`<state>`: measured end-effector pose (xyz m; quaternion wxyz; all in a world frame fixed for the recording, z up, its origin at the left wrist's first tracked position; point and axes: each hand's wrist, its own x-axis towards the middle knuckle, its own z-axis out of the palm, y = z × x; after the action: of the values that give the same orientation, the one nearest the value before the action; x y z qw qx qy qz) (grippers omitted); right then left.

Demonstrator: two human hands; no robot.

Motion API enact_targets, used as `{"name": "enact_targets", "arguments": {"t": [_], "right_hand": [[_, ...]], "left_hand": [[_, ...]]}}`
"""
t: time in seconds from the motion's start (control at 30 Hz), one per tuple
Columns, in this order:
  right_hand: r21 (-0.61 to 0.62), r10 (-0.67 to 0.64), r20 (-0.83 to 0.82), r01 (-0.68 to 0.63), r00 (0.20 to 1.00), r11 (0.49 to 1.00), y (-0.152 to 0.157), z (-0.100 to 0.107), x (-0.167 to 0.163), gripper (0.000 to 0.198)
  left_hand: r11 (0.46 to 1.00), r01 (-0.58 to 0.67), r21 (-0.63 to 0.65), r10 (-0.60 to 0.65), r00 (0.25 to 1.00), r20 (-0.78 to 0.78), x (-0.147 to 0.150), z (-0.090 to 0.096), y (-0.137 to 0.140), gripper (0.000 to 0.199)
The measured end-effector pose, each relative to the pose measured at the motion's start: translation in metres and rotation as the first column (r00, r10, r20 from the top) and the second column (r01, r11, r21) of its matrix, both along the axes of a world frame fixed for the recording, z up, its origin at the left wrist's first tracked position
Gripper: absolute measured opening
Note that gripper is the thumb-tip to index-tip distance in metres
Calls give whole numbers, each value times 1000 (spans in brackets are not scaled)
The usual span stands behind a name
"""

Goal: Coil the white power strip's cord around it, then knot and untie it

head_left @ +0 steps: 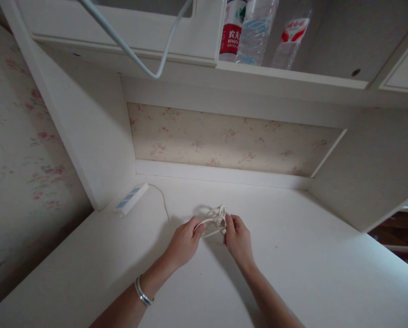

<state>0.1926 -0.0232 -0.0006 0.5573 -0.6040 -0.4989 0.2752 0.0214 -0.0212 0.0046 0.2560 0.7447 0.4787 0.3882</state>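
Note:
Between my two hands is a white power cord (215, 221), bunched in tangled loops just above the white desk (204, 291). My left hand (184, 241) is closed on a loop at the bundle's left side, thumb and fingers pinched together. On the right side of the bundle, my right hand (238, 239) grips the cord between thumb and bent fingers. A white power strip with blue sockets (132, 199) lies at the desk's back left. From it a stretch of cord runs toward my left hand, which hides part of it.
Overhead, a shelf (293, 78) holds several plastic bottles (255, 34). A pale blue bent tube (132, 53) hangs down in front of the upper left cabinet. White side panels (98, 123) bound the desk at left and right, and a floral-papered wall (224, 139) stands behind it.

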Motion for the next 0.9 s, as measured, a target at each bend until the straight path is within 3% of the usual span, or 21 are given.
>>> {"name": "enact_targets", "arguments": {"t": [0.1, 0.2, 0.37, 0.63, 0.77, 0.9], "right_hand": [[-18, -30, -80, 28, 996, 999, 9, -5, 11, 43], [-9, -23, -161, 22, 987, 1000, 13, -8, 16, 43], [11, -9, -303, 13, 953, 1000, 15, -11, 12, 42], [44, 104, -511, -95, 854, 995, 15, -7, 12, 41], [73, 150, -610, -134, 778, 988, 14, -3, 15, 37], [77, 167, -681, -157, 713, 985, 15, 1, 22, 34]], "left_hand": [[994, -109, 26, 107, 991, 75, -2, 0, 2, 29], [972, -226, -66, 235, 941, 245, -5, -1, 8, 31], [971, -201, -132, 240, 852, 466, -9, 1, 12, 31], [978, -162, -134, 207, 853, 479, -9, -1, 12, 31], [993, -46, -107, 88, 901, 425, -14, -6, 16, 27], [996, 91, 12, -91, 970, 224, -19, -9, 18, 23]]}}
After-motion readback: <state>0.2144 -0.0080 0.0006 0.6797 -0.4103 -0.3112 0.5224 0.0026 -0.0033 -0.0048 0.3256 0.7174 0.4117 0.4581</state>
